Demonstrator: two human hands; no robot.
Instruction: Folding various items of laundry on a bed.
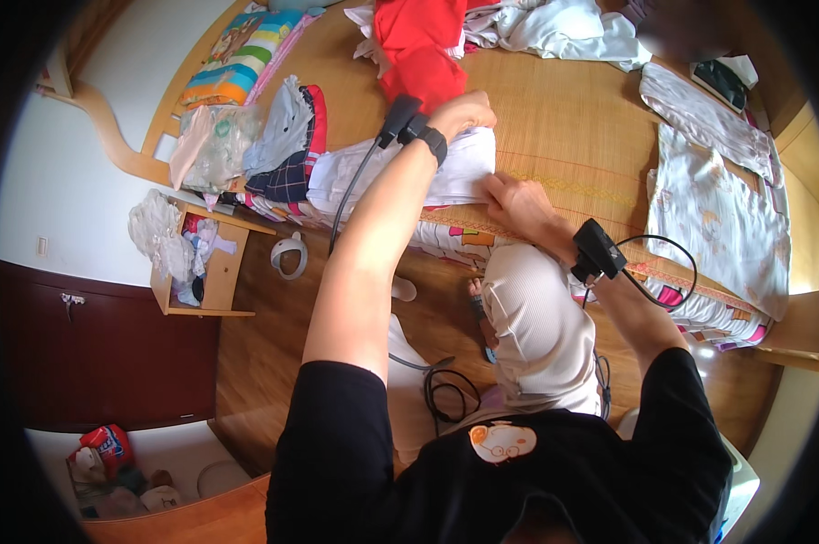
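Note:
A white cloth garment (pixel 460 173) lies spread along the near edge of the bed's woven mat (pixel 559 129). My left hand (pixel 465 112), fingers curled, grips its far edge near the upper right corner. At the near right side, my right hand (pixel 518 204) pinches the garment's edge between thumb and fingers. Part of the garment is hidden beneath my left forearm. Just beyond my left hand is a bright red cloth (pixel 420 58). Left of the white garment lie a dark checked cloth (pixel 280 178) and a light blue garment with a frayed edge (pixel 280 129).
White clothes (pixel 559 30) are heaped at the back. A pale patterned cloth (pixel 719 217) lies flat at right. Folded striped bedding (pixel 246 58) and a plastic bag (pixel 222 139) sit at left. An open drawer (pixel 226 272) holds clothes. Cables run from both wrist devices; black cable (pixel 450 401) coils below.

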